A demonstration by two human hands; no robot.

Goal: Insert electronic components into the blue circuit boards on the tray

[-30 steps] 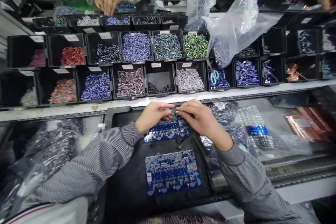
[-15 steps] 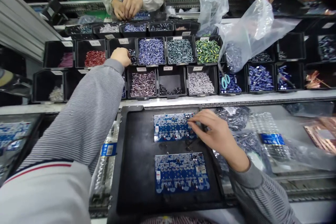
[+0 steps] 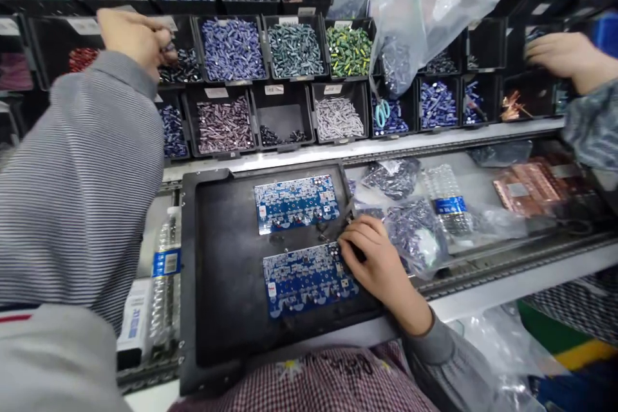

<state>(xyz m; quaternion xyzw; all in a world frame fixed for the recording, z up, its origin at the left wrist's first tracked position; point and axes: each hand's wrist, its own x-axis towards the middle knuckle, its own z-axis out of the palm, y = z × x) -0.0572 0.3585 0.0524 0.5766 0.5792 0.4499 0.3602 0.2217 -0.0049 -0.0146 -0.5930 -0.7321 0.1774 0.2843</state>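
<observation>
The black tray (image 3: 219, 277) is left bare toward nine o'clock, the upper board (image 3: 296, 205) set toward twelve, the lower board (image 3: 306, 282) toward three. Over a bin (image 3: 187, 32) at eleven, the left hand (image 3: 131, 40) is half-curled; at the lower board's two-o'clock corner, the right hand (image 3: 371, 248) is bunched. Grips cannot be told.

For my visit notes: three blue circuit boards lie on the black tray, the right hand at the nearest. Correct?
Not three: the head view shows two, the farther board and the nearer board, on the black tray. The right hand is indeed at the nearer.
</observation>
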